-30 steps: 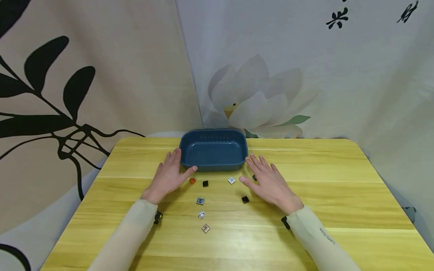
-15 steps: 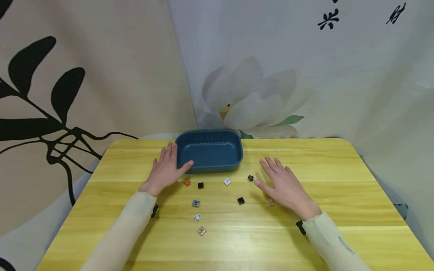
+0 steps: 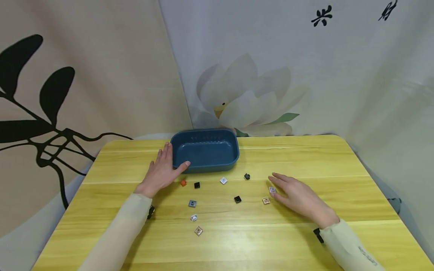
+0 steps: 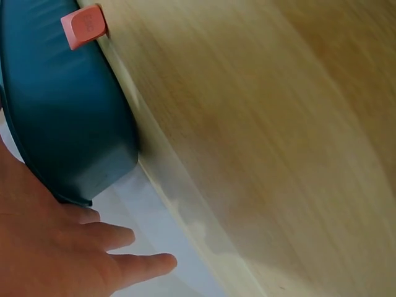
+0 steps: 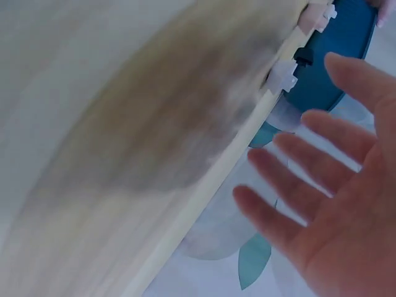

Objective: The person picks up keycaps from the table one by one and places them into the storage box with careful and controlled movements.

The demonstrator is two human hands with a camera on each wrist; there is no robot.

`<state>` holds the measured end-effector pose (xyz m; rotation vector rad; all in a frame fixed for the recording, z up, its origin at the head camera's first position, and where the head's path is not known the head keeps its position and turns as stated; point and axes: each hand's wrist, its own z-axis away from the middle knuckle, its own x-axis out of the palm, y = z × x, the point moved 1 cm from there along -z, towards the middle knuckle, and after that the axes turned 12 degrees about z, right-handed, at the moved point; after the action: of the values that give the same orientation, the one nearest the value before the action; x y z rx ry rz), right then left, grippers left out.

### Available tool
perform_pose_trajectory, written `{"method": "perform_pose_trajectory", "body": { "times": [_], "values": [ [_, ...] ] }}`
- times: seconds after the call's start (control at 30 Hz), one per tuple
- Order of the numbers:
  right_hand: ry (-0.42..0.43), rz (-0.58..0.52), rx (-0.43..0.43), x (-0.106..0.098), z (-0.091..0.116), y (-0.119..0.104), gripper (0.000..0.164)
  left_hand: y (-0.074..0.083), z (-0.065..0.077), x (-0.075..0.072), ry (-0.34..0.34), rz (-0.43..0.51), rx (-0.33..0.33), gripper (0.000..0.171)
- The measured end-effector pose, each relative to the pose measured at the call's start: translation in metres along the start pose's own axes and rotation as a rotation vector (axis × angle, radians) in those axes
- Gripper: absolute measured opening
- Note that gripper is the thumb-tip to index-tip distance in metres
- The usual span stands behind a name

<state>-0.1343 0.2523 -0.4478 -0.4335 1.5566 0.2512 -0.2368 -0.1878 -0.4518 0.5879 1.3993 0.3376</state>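
Note:
My left hand [image 3: 160, 171] lies along the left end of a dark blue plastic basin [image 3: 205, 168], fingers straight, thumb at its front rim. A red keycap [image 4: 85, 26] marked Esc lies just below that thumb. My right hand [image 3: 301, 194] hovers at the right with fingers spread, holding nothing. Between its thumb and forefinger, in the head view, shows a white keycap [image 3: 272, 189]; a pinkish keycap [image 3: 266, 201] lies left of the thumb. In the right wrist view the fingers extend apart, with the white keycap [image 5: 282, 77] beyond them.
Several more keycaps lie scattered before the basin, among them a black keycap [image 3: 237, 199], a grey keycap [image 3: 192, 203] and a pale pink keycap [image 3: 198, 230]. The wooden table [image 3: 257, 244] ends at a patterned curtain [image 3: 264, 75] behind the basin.
My right hand has moved right, away from the basin's right corner, uncovering the white and pinkish keycaps. My left hand stays at the basin's left side. The head view has shifted slightly.

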Motion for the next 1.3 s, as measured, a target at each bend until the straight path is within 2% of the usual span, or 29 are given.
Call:
{"method": "perform_pose_trajectory", "body": {
  "times": [0.3, 0.5, 0.7, 0.97, 1.3],
  "values": [
    [0.049, 0.008, -0.149, 0.008, -0.001, -0.002, 0.035, -0.002, 0.004, -0.002, -0.018, 0.009, -0.015, 0.117],
    [0.103, 0.013, -0.182, 0.013, -0.002, -0.003, 0.023, 0.001, 0.004, -0.001, -0.019, 0.020, -0.010, 0.116],
    [0.181, 0.017, -0.194, 0.013, -0.004, -0.003, 0.019, 0.001, 0.003, 0.002, -0.015, 0.030, -0.011, 0.115],
    [0.266, 0.012, -0.191, -0.004, -0.017, -0.015, 0.019, 0.001, 0.003, 0.002, -0.019, 0.041, -0.011, 0.116],
    [0.410, -0.010, -0.188, -0.028, -0.048, -0.040, 0.024, 0.000, 0.002, 0.000, -0.015, 0.021, -0.009, 0.117]
  ]
}}
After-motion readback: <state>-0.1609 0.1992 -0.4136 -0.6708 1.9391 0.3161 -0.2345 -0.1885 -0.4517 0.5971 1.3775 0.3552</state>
